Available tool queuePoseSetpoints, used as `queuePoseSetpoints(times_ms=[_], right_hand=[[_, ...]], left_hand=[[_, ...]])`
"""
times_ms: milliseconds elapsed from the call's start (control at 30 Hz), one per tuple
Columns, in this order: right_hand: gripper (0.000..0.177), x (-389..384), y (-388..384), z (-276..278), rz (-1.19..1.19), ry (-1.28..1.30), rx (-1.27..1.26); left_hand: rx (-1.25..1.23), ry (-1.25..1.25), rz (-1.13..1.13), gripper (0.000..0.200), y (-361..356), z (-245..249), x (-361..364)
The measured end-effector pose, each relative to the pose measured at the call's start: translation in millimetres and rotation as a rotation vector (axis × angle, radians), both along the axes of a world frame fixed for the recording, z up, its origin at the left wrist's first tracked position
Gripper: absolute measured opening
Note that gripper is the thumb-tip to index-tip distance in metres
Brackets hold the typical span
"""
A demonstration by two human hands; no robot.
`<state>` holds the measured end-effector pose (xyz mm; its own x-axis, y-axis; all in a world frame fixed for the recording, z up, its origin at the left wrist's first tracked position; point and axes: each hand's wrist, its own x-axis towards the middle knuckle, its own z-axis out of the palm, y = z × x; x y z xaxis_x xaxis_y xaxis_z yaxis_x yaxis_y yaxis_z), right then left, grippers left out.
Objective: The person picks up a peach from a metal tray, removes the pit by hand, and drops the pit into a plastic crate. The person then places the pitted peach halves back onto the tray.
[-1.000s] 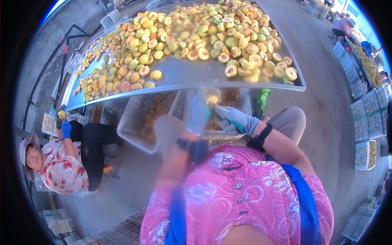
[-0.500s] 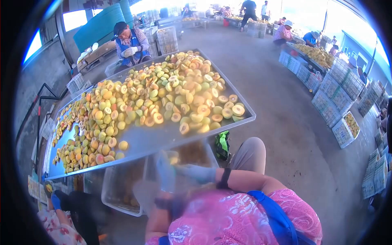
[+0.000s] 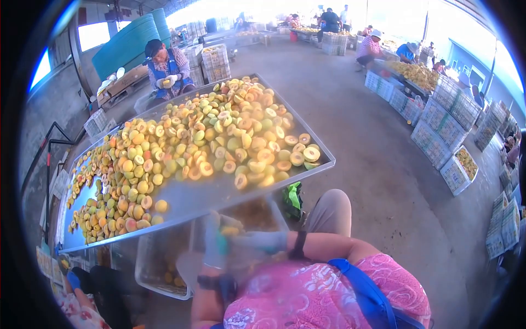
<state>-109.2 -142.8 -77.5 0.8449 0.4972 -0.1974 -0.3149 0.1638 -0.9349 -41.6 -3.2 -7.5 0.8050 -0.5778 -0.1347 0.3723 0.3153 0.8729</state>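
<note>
Over the crates at my lap, my left hand (image 3: 215,244) in a pale blue glove is closed around a yellow peach half (image 3: 231,225), held near the fingertips. My right hand (image 3: 263,241), gloved and blurred, comes in from the right with its fingers curled against the left; I cannot tell what is in them. Just beyond stands a tilted metal tray table (image 3: 197,189) with a heap of halved yellow peaches (image 3: 181,137), some cut side up. Under its near edge are a plastic crate (image 3: 143,263) with a few peaches inside and another crate (image 3: 278,211), partly hidden by my hands.
A person in a blue vest (image 3: 169,71) works across the tray. Another person's gloved hand (image 3: 73,279) is at lower left. A black and green bag (image 3: 293,200) lies by my knee. Stacked crates (image 3: 438,131) line the right, with more workers at the back.
My head view has shifted slightly, so the scene sits a little left. My hands stay together over the crates. The person across has raised their head and moved their hands slightly.
</note>
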Motion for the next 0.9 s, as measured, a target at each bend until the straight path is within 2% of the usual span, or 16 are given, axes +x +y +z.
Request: queuePoseSetpoints(times_ms=[67,200,267,333,367,400,433,467,500,533,567,600,667,800,900], right_hand=[[0.036,-4,7,3,-0.094,-0.027,-0.024],[0.036,-3,9,-15,-0.161,0.051,0.033],[0.035,-5,1,-18,0.011,0.032,0.043],[0.028,-14,1,17,-0.086,0.358,0.281],[0.028,-10,-4,-5,-0.029,0.455,0.445],[0.025,-26,-3,44,-0.117,0.432,0.417],[0.022,-27,-3,55,-0.135,0.536,0.536],[0.020,-19,-7,39,0.017,0.735,0.827],[0.020,-26,-2,69,-0.056,0.591,0.716],[0.019,-26,1,80,-0.057,0.634,0.747],[0.022,-12,-8,45,0.184,0.668,0.818],[0.022,-9,-8,40,0.206,0.677,0.824],[0.030,-5,-6,36,0.273,0.660,0.901],[0.034,2,-5,31,0.323,0.627,0.894],[0.036,5,-3,18,0.370,0.608,0.928]], left_hand=[[0.262,-0.317,0.023,0.061,1,-4,3],[0.368,-0.393,0.025,0.065,1,-9,3],[0.318,-0.396,-0.063,0.065,4,-11,5],[0.274,-0.467,-0.104,0.061,5,-11,5],[0.261,-0.411,-0.110,0.060,5,-12,8],[0.163,-0.295,-0.125,0.060,4,-22,12],[0.012,-0.073,-0.217,0.061,1,-15,11],[-0.038,0.143,-0.293,0.062,5,8,1],[-0.032,0.104,-0.140,0.062,-3,-6,1],[-0.155,0.228,-0.076,0.061,-9,1,-6],[-0.250,0.413,-0.075,0.056,-9,-3,-4],[-0.399,0.523,-0.186,0.051,-5,-24,6],[-0.201,0.359,-0.035,0.047,-5,-31,6],[-0.253,0.282,0.086,0.055,-7,-43,8],[-0.265,0.357,0.181,0.054,-3,-45,6]])
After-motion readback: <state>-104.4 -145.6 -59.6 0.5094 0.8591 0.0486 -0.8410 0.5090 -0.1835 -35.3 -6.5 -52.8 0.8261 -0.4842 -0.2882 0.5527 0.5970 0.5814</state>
